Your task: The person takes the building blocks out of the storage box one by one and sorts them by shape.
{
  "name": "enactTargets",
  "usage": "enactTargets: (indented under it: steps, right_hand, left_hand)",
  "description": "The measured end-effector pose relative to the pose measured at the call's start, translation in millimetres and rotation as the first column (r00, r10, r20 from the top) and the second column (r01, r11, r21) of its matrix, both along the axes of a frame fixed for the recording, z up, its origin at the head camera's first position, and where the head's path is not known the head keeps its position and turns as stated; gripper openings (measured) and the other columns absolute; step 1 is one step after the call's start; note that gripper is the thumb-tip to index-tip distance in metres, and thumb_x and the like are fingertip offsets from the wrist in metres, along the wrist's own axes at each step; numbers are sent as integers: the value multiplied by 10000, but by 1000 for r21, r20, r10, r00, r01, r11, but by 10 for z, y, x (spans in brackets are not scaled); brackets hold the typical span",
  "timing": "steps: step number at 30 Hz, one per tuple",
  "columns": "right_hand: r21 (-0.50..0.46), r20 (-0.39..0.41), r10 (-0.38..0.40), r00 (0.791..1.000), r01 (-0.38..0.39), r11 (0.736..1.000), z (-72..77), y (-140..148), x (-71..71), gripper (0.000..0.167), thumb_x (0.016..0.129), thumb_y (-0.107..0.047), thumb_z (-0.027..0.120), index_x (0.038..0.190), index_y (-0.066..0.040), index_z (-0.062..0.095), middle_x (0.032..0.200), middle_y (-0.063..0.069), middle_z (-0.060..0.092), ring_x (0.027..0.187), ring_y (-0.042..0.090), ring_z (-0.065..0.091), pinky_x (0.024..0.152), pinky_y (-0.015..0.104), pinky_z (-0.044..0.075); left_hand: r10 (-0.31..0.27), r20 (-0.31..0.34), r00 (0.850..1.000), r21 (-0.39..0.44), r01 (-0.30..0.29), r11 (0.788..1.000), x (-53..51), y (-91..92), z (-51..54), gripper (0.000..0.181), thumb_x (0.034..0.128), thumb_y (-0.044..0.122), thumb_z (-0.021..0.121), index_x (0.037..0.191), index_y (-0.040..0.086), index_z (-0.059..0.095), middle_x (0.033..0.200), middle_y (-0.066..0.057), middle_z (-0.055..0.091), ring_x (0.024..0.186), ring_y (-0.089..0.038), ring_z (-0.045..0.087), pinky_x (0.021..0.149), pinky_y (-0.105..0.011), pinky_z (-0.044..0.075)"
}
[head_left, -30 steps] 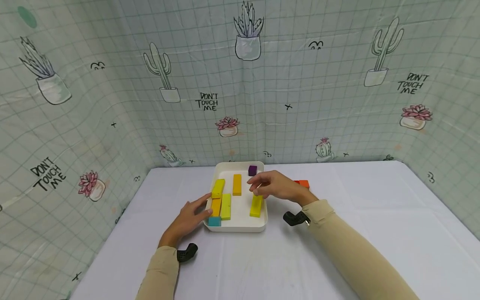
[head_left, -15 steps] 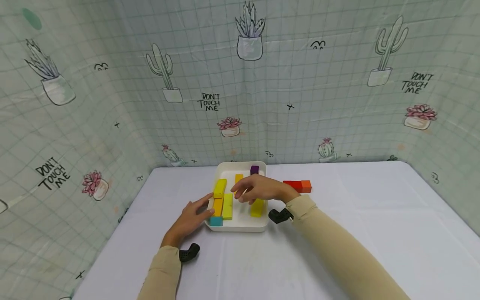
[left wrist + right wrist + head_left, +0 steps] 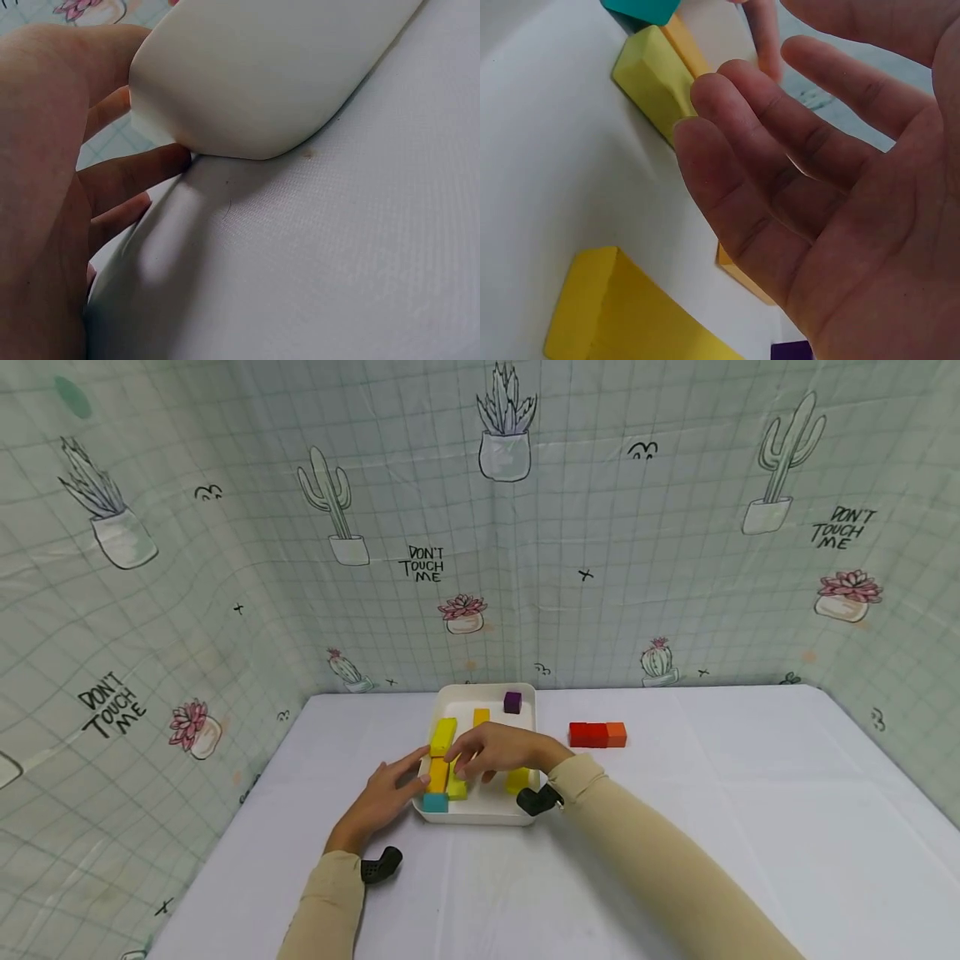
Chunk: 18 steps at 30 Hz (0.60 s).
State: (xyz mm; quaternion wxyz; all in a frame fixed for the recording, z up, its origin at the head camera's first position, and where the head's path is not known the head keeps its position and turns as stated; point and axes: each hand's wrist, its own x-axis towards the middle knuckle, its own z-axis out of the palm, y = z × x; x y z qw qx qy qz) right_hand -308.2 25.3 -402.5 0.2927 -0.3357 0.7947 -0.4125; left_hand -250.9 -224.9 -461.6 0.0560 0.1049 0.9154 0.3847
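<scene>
My left hand [image 3: 384, 795] touches the left side of a white tray [image 3: 480, 817], thumb at the rim, fingers spread and nearly straight. In the left wrist view, the fingers of this hand [image 3: 45, 165] rest against the tray's outer wall [image 3: 247, 82]. Over the tray, my right hand [image 3: 504, 750] is loosely bent above a lime block [image 3: 456, 791]; the right wrist view has this hand [image 3: 832, 172] with nothing between its visible fingers, beside the lime block [image 3: 656, 82]. An orange block [image 3: 438, 774], a yellow block [image 3: 443, 737] and a teal block [image 3: 435, 802] line the tray's left side.
Inside the tray are a purple cube [image 3: 512, 702] at the back right, a partly covered orange block [image 3: 482, 717] and a yellow block [image 3: 517, 780] at the right. Red blocks [image 3: 588, 735] and an orange-red block [image 3: 616, 735] lie on the table right of the tray.
My right hand has moved left and slightly toward me, from beside the right-hand yellow block to over the lime block. The left hand stays at the tray's side.
</scene>
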Motion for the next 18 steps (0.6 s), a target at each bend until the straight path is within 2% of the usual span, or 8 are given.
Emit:
enactTargets:
  steps: [12, 18]
  right_hand:
    - [6, 28, 50, 998, -50, 999, -56, -133, 30, 356, 942, -148, 683, 1292, -85, 665, 1051, 20, 676, 969, 201, 621, 818, 326, 594]
    - [19, 16, 62, 998, -62, 998, -106, -183, 18, 351, 938, -149, 694, 1285, -95, 676, 1034, 6, 679, 948, 189, 627, 804, 312, 594]
  left_hand:
    - [25, 29, 999, 37, -26, 999, 20, -14, 22, 543, 1042, 404, 513, 1549, 235, 418, 1534, -135, 446, 1483, -374, 252, 1197, -595, -53]
    - [14, 35, 999, 48, -16, 999, 26, -3, 29, 548, 1041, 410, 513, 1550, 234, 415, 1533, -129, 448, 1459, -339, 325, 1211, -555, -52]
